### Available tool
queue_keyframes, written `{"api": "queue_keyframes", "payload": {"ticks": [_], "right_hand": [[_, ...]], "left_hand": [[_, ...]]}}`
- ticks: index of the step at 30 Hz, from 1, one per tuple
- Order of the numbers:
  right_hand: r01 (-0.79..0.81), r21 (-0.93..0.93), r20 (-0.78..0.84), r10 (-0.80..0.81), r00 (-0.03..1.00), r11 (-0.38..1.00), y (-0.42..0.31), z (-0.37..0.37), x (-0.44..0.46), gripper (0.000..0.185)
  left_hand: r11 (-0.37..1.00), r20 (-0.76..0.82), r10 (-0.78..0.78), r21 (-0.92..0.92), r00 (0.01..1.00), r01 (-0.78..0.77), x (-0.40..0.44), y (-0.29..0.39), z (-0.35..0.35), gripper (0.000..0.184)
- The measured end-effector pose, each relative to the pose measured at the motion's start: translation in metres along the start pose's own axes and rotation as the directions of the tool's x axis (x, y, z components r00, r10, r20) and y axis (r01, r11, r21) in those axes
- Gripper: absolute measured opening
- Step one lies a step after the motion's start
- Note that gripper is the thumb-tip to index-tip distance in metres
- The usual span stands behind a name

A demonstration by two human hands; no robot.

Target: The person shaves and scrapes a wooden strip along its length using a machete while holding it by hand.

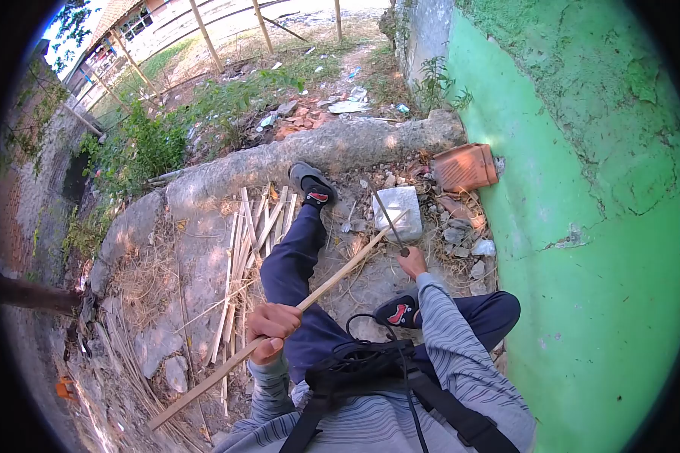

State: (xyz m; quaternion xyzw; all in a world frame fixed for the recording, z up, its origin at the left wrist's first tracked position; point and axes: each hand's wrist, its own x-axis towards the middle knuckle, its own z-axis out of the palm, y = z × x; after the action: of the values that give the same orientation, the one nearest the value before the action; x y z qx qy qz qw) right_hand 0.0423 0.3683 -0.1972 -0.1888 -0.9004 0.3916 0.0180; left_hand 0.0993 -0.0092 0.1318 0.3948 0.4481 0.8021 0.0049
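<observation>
My left hand (273,330) is closed around a long, pale strip of wood or bamboo (340,276). The strip runs diagonally from the lower left up to a narrower tip near a whitish stone block (399,214). In my right hand (412,263) is the handle of a knife with a long, dark, narrow blade (382,208) pointing up and away from me. Blade and strip cross close to the strip's far end, in front of the block; whether they touch I cannot tell.
Several split strips (238,253) lie on the ground left of my leg. A low stone ledge (317,151) crosses ahead, by my outstretched shoe (312,183). The green wall (582,302) stands close on the right, with an orange tile (465,167) and rubble (461,234) at its foot.
</observation>
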Motion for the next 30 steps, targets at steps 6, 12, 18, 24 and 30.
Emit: {"api": "queue_keyframes", "payload": {"ticks": [6,12,18,24,30], "right_hand": [[0.207,0.087,0.138,-0.218,0.966,0.974,-0.032,-0.025,-0.042,0.027],[0.039,0.111,0.032,-0.042,0.999,0.993,0.019,0.001,0.006,0.026],[-0.074,-0.016,0.001,0.074,0.997,0.997,0.035,0.009,0.024,0.029],[0.088,0.097,0.114,-0.099,0.989,0.991,-0.002,-0.023,-0.021,0.026],[0.213,0.096,0.186,-0.228,0.956,0.972,-0.017,-0.024,-0.012,0.026]], "left_hand": [[1.000,0.024,-0.018,0.004,1.000,0.018,0.007,0.000,0.005,0.047],[0.999,0.100,-0.012,-0.030,0.995,0.015,0.013,-0.003,0.004,0.046],[1.000,0.046,0.008,-0.006,0.999,-0.008,0.019,-0.003,0.002,0.046],[1.000,0.040,-0.008,-0.020,0.999,0.009,0.023,-0.004,0.002,0.043],[0.999,0.108,-0.028,-0.029,0.994,0.031,0.032,-0.004,0.007,0.043]]}}
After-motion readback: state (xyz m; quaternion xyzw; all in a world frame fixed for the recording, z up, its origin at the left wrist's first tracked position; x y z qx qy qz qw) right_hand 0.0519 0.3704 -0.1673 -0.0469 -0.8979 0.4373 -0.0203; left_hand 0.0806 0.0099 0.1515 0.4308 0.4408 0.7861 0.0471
